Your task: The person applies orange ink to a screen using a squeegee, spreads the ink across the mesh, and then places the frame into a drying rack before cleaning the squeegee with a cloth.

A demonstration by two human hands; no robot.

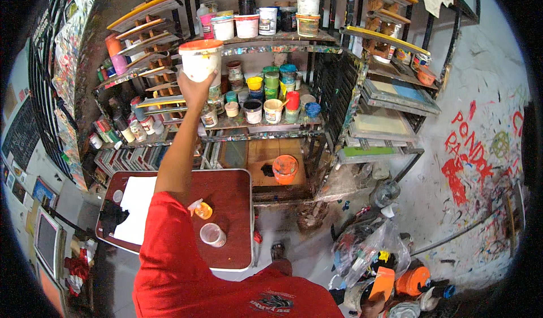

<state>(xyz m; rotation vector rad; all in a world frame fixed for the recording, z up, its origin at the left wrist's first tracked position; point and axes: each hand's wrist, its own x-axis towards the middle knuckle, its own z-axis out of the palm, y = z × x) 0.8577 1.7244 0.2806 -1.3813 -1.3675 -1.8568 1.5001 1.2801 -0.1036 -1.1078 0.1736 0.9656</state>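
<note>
My raised left hand [195,84] is closed on a white tub [198,56] with an orange rim, held in front of the shelves. My right hand [373,306], low at the lower right, grips a flat orange piece [383,284], perhaps a scraper. Below my left arm, a red-brown table [232,247] carries a white sheet [141,196], a dark cloth [115,216], a small orange container [205,210] and a clear cup [212,234].
Shelves [266,50] hold several paint tubs [271,110]; racks of frames [382,126] flank them. An orange bucket [285,171] sits on a low board. Plastic bags [370,244] and containers lie heaped at the lower right, beside a paint-marked wall [475,137].
</note>
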